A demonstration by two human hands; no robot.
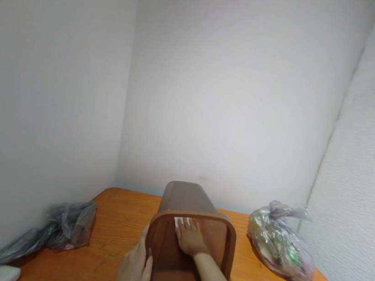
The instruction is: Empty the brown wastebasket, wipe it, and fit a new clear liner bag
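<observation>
A person works with both bare hands at a brown plastic bin with rounded corners, which lies on its side on an orange-brown wood-grain table, its wide, thick-rimmed mouth turned toward the wearer and its narrower end pointing away. The left hand grasps the bin at the left side of its mouth, the rim pinched between the thumb, at the front, and the fingers, mostly hidden around the outer side. The right hand reaches into the mouth of the bin, palm down and fingers slightly spread, laid flat over a small white sheet that shows at the fingertips; whether the sheet is cloth or paper cannot be told. The right forearm crosses the lower right part of the bin's opening.

Well to the left of the bin, a crumpled, see-through dark gray plastic bag lies along the table's edge, one end drawn out long and thin. Nearer the wearer than that, also left of the bin, sits a smooth white object, cut off by the frame. To the right of the bin rests a clear plastic bag, gathered at the top, with green and yellowish contents inside. Behind the bin rises a plain white wall.
</observation>
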